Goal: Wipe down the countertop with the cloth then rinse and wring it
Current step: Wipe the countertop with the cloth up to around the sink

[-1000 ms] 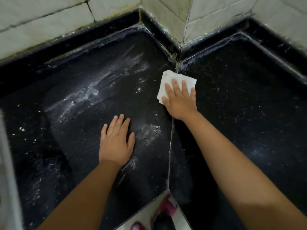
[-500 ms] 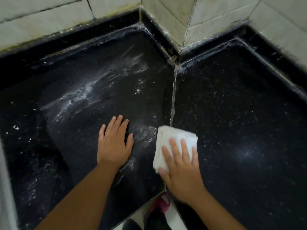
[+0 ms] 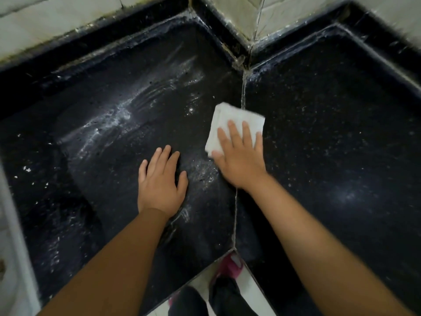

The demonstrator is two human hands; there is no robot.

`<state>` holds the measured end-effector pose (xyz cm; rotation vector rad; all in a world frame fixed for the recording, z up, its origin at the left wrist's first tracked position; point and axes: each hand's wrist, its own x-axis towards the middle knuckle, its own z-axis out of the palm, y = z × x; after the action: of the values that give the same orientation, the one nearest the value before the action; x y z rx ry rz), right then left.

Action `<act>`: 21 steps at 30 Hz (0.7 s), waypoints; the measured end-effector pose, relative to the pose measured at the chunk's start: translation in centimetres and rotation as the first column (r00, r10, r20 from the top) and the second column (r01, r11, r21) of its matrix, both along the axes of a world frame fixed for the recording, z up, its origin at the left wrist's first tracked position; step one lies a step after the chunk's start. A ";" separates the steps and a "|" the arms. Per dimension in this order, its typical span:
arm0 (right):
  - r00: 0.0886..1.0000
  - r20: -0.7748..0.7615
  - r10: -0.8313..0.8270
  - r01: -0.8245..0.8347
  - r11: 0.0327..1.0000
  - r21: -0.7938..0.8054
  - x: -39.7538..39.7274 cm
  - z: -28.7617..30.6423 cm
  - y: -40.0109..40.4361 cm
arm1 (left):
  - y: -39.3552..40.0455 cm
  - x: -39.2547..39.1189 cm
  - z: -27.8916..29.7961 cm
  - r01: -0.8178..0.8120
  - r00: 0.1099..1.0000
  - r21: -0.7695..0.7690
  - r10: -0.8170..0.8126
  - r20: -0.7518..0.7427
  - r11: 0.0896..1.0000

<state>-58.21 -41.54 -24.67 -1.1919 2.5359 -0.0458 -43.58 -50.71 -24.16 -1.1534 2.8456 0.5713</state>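
On the black countertop (image 3: 330,137), both hands lie flat, the right hand (image 3: 239,160) half-hiding the cloth (image 3: 234,115).

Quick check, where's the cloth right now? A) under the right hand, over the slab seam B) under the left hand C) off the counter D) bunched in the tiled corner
A: the white cloth lies flat under the right hand, straddling the seam between the two slabs.

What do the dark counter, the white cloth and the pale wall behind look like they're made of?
Countertop: probably polished black granite or similar stone; dark, glossy, pale-flecked, with a joint line between slabs.
Cloth: soft woven fabric, or possibly thick paper towel; white, matte, folded in layers under the right hand.
Wall: seemingly ceramic or stone tile; pale blocks with grout lines, grimy at the base.
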 end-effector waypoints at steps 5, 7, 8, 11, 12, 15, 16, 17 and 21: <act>0.997 -0.074 0.033 -0.043 0.989 -0.142 11.5 -1.5 6.9 | 0.1 -0.1 0.3 0.011 0.999 -0.017 -0.010 0.048 1.000; 0.998 -0.023 0.057 -0.059 0.991 -0.119 14.3 -1.0 9.2 | 0.2 0.0 0.5 0.028 0.995 -0.016 -0.027 0.101 0.999; 0.998 -0.017 0.063 -0.065 0.991 -0.114 14.9 -1.0 10.4 | 0.1 0.0 0.6 0.046 0.989 -0.019 -0.043 0.139 0.999; 0.999 -0.022 -0.028 0.027 0.998 -0.056 13.7 -1.0 14.4 | -0.5 -0.1 1.1 0.114 0.970 0.018 -0.115 0.215 0.993; 0.994 -0.048 -0.101 0.099 0.995 -0.032 12.7 -0.7 15.5 | -0.8 0.0 1.4 0.138 0.966 0.043 -0.144 0.214 0.989; 0.929 -0.054 -0.367 0.370 0.927 0.058 8.9 0.9 15.4 | -1.9 1.5 2.2 0.182 0.972 0.072 -0.191 0.141 0.981; 0.884 0.017 -0.467 0.464 0.881 0.092 7.9 1.7 14.1 | -2.4 2.5 2.4 0.180 0.976 0.061 -0.186 0.116 0.982; 0.851 0.047 -0.523 0.514 0.848 0.128 7.2 2.0 12.3 | -2.8 3.7 2.6 0.176 0.978 0.049 -0.180 0.103 0.983; 0.938 0.034 -0.346 0.341 0.934 0.105 7.7 1.4 3.1 | -4.7 8.1 2.2 0.150 0.985 0.043 -0.153 0.082 0.988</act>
<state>-50.52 -38.47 -23.29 -0.6901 2.6358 -0.0353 -35.43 -55.38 -21.95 -0.9215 2.8064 0.5495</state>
